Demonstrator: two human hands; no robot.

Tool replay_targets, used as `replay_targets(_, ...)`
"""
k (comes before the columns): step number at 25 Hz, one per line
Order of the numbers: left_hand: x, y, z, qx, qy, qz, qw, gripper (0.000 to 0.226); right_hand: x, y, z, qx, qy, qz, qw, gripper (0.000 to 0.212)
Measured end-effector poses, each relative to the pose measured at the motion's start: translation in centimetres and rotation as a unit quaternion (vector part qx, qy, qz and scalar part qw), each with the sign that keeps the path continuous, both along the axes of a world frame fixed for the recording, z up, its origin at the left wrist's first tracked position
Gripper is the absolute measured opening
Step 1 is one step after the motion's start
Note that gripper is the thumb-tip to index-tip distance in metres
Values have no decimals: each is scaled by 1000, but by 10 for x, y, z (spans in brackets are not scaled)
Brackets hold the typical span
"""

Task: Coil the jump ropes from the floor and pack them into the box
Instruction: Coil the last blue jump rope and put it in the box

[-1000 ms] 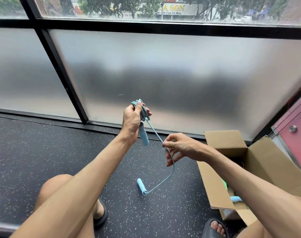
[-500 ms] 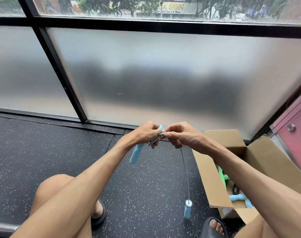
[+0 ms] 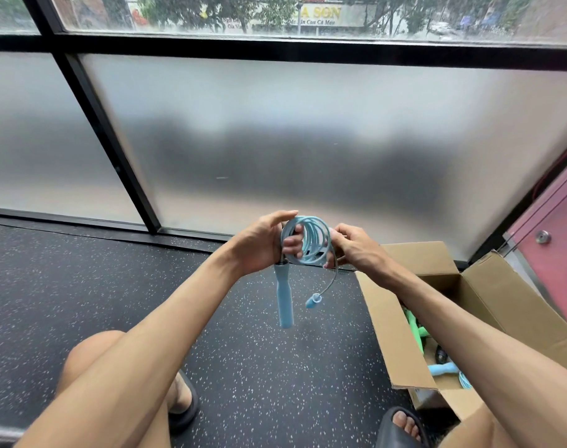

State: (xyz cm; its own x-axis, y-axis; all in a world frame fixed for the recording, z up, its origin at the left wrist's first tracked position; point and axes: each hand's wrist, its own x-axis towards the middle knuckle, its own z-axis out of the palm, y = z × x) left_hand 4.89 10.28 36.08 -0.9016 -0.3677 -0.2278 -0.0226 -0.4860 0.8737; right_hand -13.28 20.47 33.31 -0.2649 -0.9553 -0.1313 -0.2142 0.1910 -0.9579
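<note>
A light blue jump rope (image 3: 309, 239) is wound into several loops between my hands, above the floor. My left hand (image 3: 262, 244) grips the left side of the coil, fingers through the loops. One blue handle (image 3: 283, 295) hangs straight down below that hand. My right hand (image 3: 356, 250) holds the coil's right side. A short free length of rope curves down from it to the second handle (image 3: 314, 300), which dangles in the air. The open cardboard box (image 3: 392, 324) stands on the floor at the right, with green (image 3: 413, 331) and blue (image 3: 444, 370) rope handles inside.
Dark speckled rubber floor (image 3: 114, 286) spreads out ahead and to the left. A frosted glass wall with black frames (image 3: 107, 140) closes the far side. A red door (image 3: 553, 253) stands behind the box. My knee and sandalled feet (image 3: 401, 428) are at the bottom.
The rope has been wound into more loops between my hands. The free end has shortened, and the second handle has risen from near the floor to just below my hands.
</note>
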Motion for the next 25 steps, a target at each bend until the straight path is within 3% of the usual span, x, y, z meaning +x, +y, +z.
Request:
replay_targets(4,-3,-4,2,81,95,121,985,21,8,2,-9,51,-63,45,996,20)
replay_targets(7,-8,-6,-2,48,108,218,969,20,14,0,-17,81,-37,60,994,10)
replay_targets(11,-13,-7,-2,-13,114,327,938,20,21,4,-22,124,-35,95,987,13)
replay_targets(14,-13,-15,-3,-150,56,395,905,23,27,9,-25,151,-19,131,980,16)
replay_targets(19,-10,-23,-6,-386,-61,450,803,26,32,12,-27,138,21,160,977,11)
replay_targets(23,-10,-26,-19,-553,-154,354,738,18,35,8,-11,67,79,171,980,14)
replay_targets(25,-10,-29,-29,-597,-210,257,730,17,33,6,-3,26,95,152,984,18)
